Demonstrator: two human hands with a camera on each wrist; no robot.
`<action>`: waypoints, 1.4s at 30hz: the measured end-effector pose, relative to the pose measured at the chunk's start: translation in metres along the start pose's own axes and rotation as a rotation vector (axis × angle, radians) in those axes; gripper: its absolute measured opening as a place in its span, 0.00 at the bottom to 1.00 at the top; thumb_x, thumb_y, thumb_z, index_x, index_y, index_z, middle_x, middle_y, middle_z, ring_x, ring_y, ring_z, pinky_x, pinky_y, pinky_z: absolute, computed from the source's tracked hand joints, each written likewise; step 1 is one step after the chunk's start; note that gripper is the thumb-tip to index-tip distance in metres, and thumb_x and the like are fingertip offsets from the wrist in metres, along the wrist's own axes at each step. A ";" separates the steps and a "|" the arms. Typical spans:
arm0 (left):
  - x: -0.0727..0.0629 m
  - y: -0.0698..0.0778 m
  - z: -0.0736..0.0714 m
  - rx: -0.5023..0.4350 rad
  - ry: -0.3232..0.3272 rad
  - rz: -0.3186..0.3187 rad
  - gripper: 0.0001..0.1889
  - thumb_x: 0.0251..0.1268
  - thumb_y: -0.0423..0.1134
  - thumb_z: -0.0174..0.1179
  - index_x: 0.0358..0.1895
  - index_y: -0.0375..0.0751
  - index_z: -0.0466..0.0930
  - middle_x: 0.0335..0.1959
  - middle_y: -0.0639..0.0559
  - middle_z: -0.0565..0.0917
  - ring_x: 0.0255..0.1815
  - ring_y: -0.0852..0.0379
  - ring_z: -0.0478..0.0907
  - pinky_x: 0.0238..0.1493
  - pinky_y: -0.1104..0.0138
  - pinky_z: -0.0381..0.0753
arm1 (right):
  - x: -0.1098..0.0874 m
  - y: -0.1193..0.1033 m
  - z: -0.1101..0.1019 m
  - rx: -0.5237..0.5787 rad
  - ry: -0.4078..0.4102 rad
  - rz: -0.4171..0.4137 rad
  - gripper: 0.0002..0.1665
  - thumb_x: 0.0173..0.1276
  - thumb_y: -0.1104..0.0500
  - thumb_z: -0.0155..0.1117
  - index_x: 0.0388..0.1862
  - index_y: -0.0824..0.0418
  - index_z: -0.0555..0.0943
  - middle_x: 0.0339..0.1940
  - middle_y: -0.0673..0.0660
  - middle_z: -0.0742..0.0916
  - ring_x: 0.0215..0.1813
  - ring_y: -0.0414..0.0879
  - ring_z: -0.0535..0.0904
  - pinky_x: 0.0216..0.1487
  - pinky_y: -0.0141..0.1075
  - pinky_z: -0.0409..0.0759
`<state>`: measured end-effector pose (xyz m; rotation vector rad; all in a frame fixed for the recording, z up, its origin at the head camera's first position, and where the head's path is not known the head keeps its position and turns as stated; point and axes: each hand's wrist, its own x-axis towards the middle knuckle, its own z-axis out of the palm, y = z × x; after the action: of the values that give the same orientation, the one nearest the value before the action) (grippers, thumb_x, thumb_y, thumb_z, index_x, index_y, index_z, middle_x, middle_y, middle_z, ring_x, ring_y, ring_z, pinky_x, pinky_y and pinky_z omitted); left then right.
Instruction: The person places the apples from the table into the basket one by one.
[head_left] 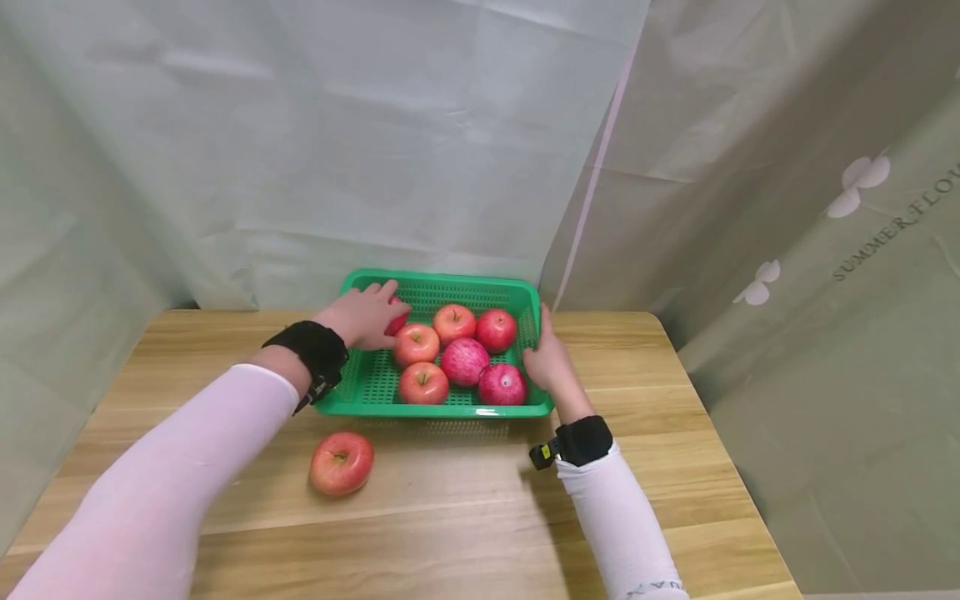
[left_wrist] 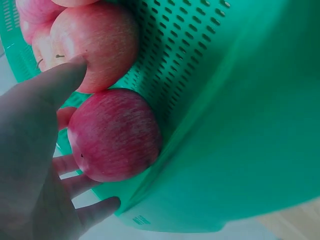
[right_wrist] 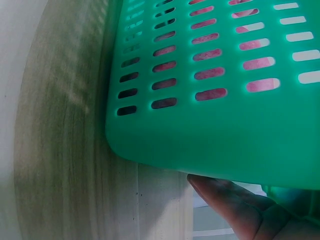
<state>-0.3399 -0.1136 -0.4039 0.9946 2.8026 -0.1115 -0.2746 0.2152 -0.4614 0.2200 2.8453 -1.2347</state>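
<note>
A green plastic basket (head_left: 435,411) with slotted sides holds several red and pinkish apples (head_left: 464,362). My left hand (head_left: 363,317) reaches over its left end, at a dark red apple (left_wrist: 117,135). Straight, spread fingers lie against that apple's side in the left wrist view, while the thumb (left_wrist: 70,75) overlaps a paler apple (left_wrist: 102,42) beside it. At the right end, my right hand (head_left: 551,358) grips the basket's rim, thumb over the inner side. From the right wrist, the basket's wall (right_wrist: 200,145) hides most of the apples.
One red apple (head_left: 341,463) sits on the wooden table (head_left: 435,533) in front of the basket's left corner. Pale hanging sheets (head_left: 375,150) stand behind the table, and a printed one (head_left: 810,350) borders its right side.
</note>
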 end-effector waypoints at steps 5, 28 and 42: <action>-0.002 0.004 -0.002 0.023 -0.004 -0.014 0.32 0.74 0.53 0.67 0.74 0.40 0.76 0.75 0.27 0.63 0.72 0.27 0.67 0.67 0.37 0.73 | 0.000 0.000 0.000 0.010 -0.002 0.003 0.54 0.76 0.65 0.57 0.92 0.51 0.40 0.77 0.71 0.75 0.63 0.64 0.79 0.49 0.52 0.81; -0.006 0.011 -0.007 0.012 -0.063 -0.018 0.24 0.77 0.49 0.66 0.71 0.45 0.80 0.77 0.25 0.59 0.75 0.25 0.61 0.68 0.34 0.70 | 0.000 0.000 0.000 -0.002 0.004 -0.002 0.54 0.76 0.65 0.57 0.92 0.51 0.40 0.75 0.71 0.77 0.55 0.62 0.82 0.42 0.48 0.80; -0.012 0.006 -0.004 -0.007 -0.065 -0.017 0.31 0.75 0.50 0.69 0.76 0.47 0.76 0.83 0.27 0.55 0.81 0.23 0.53 0.74 0.30 0.59 | -0.001 -0.001 -0.001 -0.001 -0.006 -0.011 0.55 0.76 0.65 0.55 0.92 0.51 0.38 0.76 0.72 0.75 0.60 0.64 0.81 0.47 0.52 0.80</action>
<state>-0.3273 -0.1156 -0.3981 0.9480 2.7513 -0.1334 -0.2737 0.2154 -0.4602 0.2005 2.8462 -1.2337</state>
